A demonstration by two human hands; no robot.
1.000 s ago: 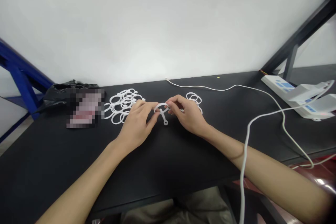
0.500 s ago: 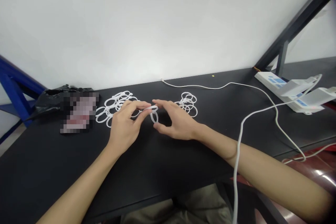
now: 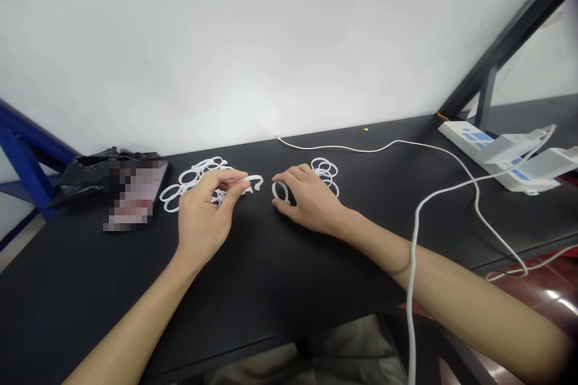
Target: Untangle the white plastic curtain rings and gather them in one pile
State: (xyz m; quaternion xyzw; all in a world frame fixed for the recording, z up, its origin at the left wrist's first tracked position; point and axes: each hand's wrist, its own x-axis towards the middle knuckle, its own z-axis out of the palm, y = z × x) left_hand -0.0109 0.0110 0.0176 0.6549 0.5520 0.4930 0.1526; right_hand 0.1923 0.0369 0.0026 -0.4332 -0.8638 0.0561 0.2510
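Observation:
Between its thumb and fingers, my left hand [image 3: 205, 210] pinches a white plastic ring [image 3: 257, 180], which shows a gap on its right side. To the right, across a short space, my right hand [image 3: 311, 198] grips another white ring [image 3: 276, 192], standing upright between thumb and fingertips. Behind my left hand lies a pile of linked or overlapping white rings [image 3: 188, 177], partly hidden by the hand. A smaller cluster of white rings [image 3: 325, 166] rests just behind my right hand.
A black plastic bag [image 3: 99, 168] and a blurred-out packet [image 3: 139, 195] lie at the left of the black table [image 3: 271, 289]. White power strips with plugs [image 3: 478, 144] sit at the right. A white cable [image 3: 413, 252] crosses over my right forearm.
My hands have moved apart, left hand leftward and right hand rightward. The two rings, close together before, are now separate, one in each hand. A gap now shows in the left one.

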